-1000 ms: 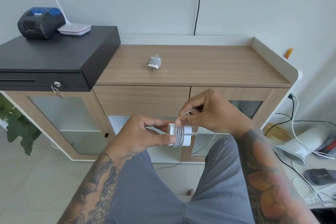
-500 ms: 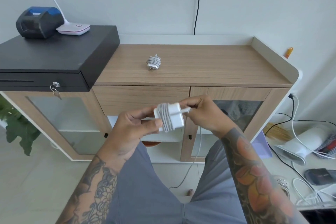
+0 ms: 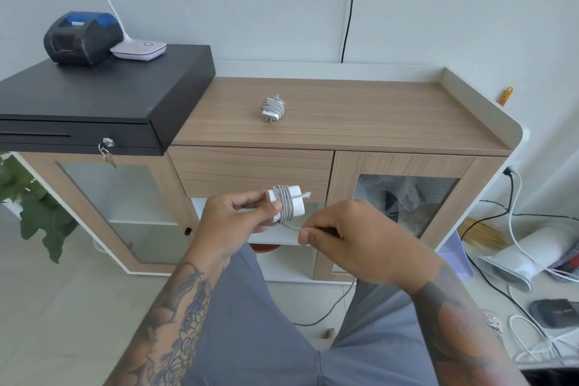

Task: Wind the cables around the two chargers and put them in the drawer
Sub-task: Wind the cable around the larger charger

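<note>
My left hand (image 3: 233,216) pinches a white charger (image 3: 286,202) in front of the closed wooden drawer (image 3: 250,171). Several grey turns of cable wrap its middle. My right hand (image 3: 351,235) sits just below and to the right of it, pinching the loose cable (image 3: 332,307), which runs under that hand and hangs down between my knees to the floor. A second white charger (image 3: 272,108), fully wound with its prongs toward me, lies on the wooden cabinet top (image 3: 376,116).
A black cash drawer (image 3: 94,103) with a key in its lock sits on the cabinet's left, bearing a small printer (image 3: 81,36) and a white device (image 3: 139,48). Glass doors flank the drawer. A plant (image 3: 34,204) stands left; cables and a white appliance (image 3: 520,257) lie on the right floor.
My right hand has dropped from beside the charger to below it, drawing the cable down. The charger stays in my left hand, turned slightly.
</note>
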